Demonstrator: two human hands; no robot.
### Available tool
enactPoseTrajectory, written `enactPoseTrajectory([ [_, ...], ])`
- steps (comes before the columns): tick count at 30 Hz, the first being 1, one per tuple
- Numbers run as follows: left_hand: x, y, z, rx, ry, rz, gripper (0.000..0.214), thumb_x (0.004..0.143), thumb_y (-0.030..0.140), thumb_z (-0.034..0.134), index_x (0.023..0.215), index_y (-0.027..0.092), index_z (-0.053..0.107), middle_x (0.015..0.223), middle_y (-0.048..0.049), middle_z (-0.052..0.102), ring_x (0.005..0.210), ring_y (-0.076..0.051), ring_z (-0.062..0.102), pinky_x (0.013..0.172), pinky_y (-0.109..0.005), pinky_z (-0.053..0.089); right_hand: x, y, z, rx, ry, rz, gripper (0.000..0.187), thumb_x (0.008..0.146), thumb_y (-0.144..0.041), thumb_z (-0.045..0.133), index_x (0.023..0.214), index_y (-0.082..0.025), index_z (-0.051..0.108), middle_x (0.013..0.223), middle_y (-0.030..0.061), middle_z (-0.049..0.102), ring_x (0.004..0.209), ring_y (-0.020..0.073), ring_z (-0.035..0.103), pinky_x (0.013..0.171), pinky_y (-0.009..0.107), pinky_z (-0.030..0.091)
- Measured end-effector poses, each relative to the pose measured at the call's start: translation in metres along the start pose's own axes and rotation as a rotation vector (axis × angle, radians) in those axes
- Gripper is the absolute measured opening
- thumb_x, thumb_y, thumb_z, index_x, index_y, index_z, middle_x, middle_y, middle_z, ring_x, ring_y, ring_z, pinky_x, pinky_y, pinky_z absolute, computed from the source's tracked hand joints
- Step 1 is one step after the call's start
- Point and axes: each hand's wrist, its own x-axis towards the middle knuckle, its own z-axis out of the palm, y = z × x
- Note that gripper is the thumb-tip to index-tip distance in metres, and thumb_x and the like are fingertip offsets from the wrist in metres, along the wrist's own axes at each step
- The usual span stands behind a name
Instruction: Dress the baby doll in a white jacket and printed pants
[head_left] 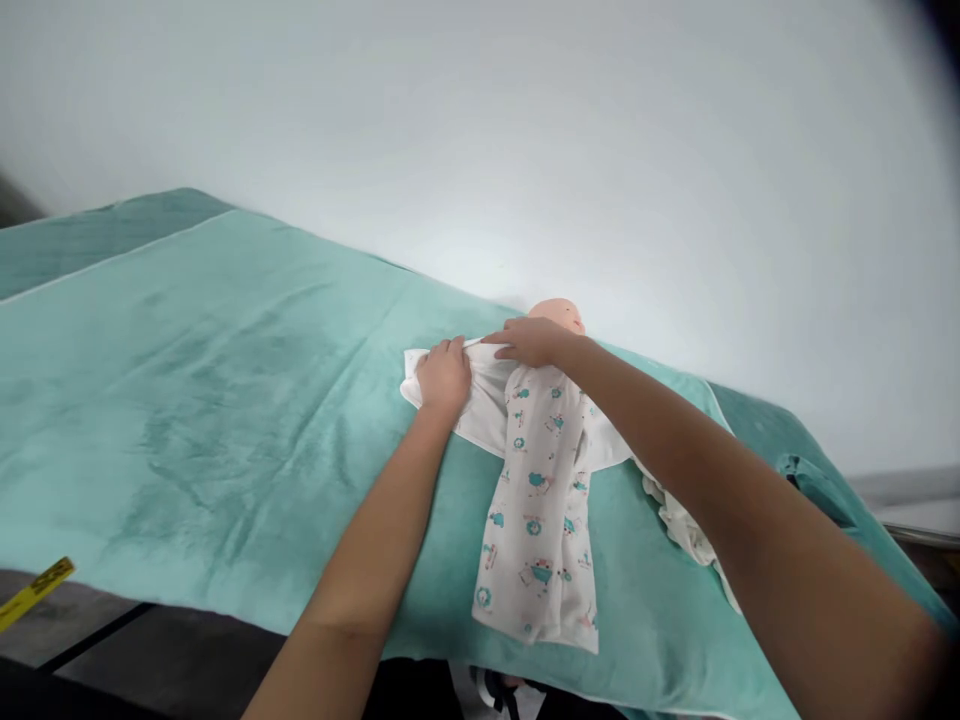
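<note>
A baby doll lies on its back with its head (556,312) toward the wall, partly behind my right hand. Over its body is a white baby garment (536,500) printed with small teal and red animals. Plain white cloth (484,395), which looks like a sleeve, stretches out to the left. My left hand (444,378) is closed on that sleeve near its outer end. At the doll's shoulder, my right hand (529,342) has its thumb and fingers on the sleeve's upper edge. Any doll arm inside the cloth is hidden.
A teal sheet (225,400) covers the table, which stands against a white wall (480,130). Crumpled cream cloth (686,525) lies under my right forearm. A yellow strip with dark marks (36,592) shows at the lower left, by the table's front edge.
</note>
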Motion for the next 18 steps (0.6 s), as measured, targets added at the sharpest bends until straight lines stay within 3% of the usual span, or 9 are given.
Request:
enactPoseTrajectory([
  [5, -0.007, -0.012, 0.001, -0.025, -0.004, 0.011, 0.042, 0.095, 0.015, 0.036, 0.127, 0.022, 0.063, 0.123, -0.0135, 0.068, 0.115, -0.029, 0.062, 0.097, -0.040, 0.042, -0.022, 0.010, -0.027, 0.036, 0.040, 0.031, 0.036, 0.087, -0.042, 0.066, 0.122, -0.038, 0.071, 0.103, 0.0040, 0.070, 0.090, 0.0262, 0.064, 0.083, 0.038, 0.043],
  [8, -0.008, -0.014, 0.005, -0.058, 0.012, 0.024, 0.045, 0.092, 0.012, 0.040, 0.131, 0.021, 0.059, 0.123, -0.0134, 0.067, 0.117, -0.029, 0.062, 0.100, -0.041, 0.043, -0.036, 0.000, -0.039, 0.048, 0.046, 0.065, 0.040, 0.089, -0.043, 0.063, 0.129, -0.036, 0.068, 0.114, 0.0060, 0.069, 0.098, 0.0285, 0.065, 0.086, 0.038, 0.045],
  [11, -0.009, -0.013, 0.004, -0.113, 0.070, 0.036, 0.056, 0.090, 0.013, 0.047, 0.145, 0.017, 0.046, 0.135, -0.0156, 0.059, 0.122, -0.029, 0.058, 0.104, -0.042, 0.043, -0.042, -0.019, -0.043, 0.037, 0.010, 0.085, 0.046, 0.095, -0.046, 0.055, 0.139, -0.034, 0.060, 0.131, 0.0092, 0.063, 0.113, 0.0317, 0.062, 0.093, 0.040, 0.046],
  [14, -0.013, -0.013, -0.004, -0.141, 0.108, 0.027, 0.059, 0.089, 0.025, 0.058, 0.146, 0.014, 0.046, 0.138, -0.0184, 0.053, 0.122, -0.031, 0.057, 0.102, -0.040, 0.045, -0.036, -0.033, -0.031, 0.059, -0.018, 0.077, 0.048, 0.099, -0.046, 0.049, 0.145, -0.034, 0.053, 0.137, 0.0089, 0.060, 0.119, 0.0317, 0.061, 0.098, 0.041, 0.047],
  [18, -0.017, -0.021, -0.017, -0.068, 0.094, -0.061, 0.042, 0.091, 0.032, 0.060, 0.129, 0.017, 0.063, 0.123, -0.0158, 0.059, 0.113, -0.032, 0.058, 0.098, -0.040, 0.047, -0.018, -0.026, 0.003, 0.154, 0.068, -0.028, 0.050, 0.098, -0.037, 0.054, 0.147, -0.030, 0.051, 0.142, 0.0088, 0.058, 0.127, 0.0307, 0.057, 0.108, 0.043, 0.043],
])
